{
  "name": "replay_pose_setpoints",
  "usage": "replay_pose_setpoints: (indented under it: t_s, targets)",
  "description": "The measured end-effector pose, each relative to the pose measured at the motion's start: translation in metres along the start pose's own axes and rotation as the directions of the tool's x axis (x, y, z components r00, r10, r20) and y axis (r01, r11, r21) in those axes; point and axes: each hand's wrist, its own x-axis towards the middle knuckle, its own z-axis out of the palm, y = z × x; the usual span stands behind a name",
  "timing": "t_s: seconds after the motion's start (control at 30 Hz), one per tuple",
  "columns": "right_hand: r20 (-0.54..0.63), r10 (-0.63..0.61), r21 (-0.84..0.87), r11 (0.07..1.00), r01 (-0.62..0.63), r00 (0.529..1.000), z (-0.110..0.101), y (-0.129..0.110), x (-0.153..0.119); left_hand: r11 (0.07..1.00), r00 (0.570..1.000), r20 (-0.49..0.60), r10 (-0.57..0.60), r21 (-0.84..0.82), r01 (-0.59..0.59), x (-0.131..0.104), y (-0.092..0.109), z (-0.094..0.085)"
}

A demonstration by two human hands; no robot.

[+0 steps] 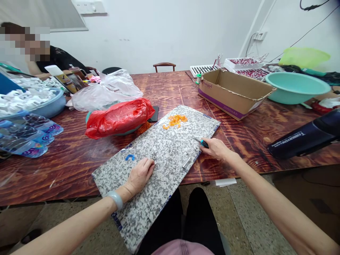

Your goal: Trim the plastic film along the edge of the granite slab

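A speckled granite-patterned board (pixel 162 156) lies across the edge of the wooden table and over my lap. My left hand (pixel 139 174) rests on it with fingers curled, close to a small blue piece (pixel 130 157); whether it pinches anything is not visible. My right hand (pixel 216 148) is at the board's right edge, holding a thin tool with a teal grip (pixel 202 142). A pile of small orange parts (pixel 175 120) sits at the board's far end. A small metal cylinder (pixel 186 162) lies on the board between my hands.
A red plastic bag (pixel 119 117) over a bowl and a clear bag lie to the left. An open cardboard box (pixel 233 92), a teal basin (pixel 297 87) and a dark tool (pixel 305 138) are on the right. Another person sits at the far left behind tubs of white parts (pixel 29 97).
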Motion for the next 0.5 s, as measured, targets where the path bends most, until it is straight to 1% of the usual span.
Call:
replay_pose_setpoints:
  t_s: [0.07,0.2,0.37,0.5]
  targets:
    - [-0.011,0.020,0.037,0.999,-0.019,1.000,0.000,0.003,-0.001,1.000,1.000,-0.001,-0.001,0.008,0.001,0.000,0.000,0.000]
    - [-0.034,-0.032,0.067,0.997,0.034,0.999,0.001,0.004,0.000,1.000,1.000,-0.018,0.002,0.009,-0.002,0.000,-0.001,0.001]
    - [-0.009,-0.076,-0.012,0.997,0.075,0.997,0.004,-0.007,0.008,1.000,0.999,-0.034,0.016,0.005,-0.015,0.000,0.000,0.002]
    - [0.006,-0.026,-0.074,0.997,0.026,1.000,0.004,-0.008,0.019,1.000,0.998,-0.056,0.027,0.004,-0.026,0.000,-0.002,0.003]
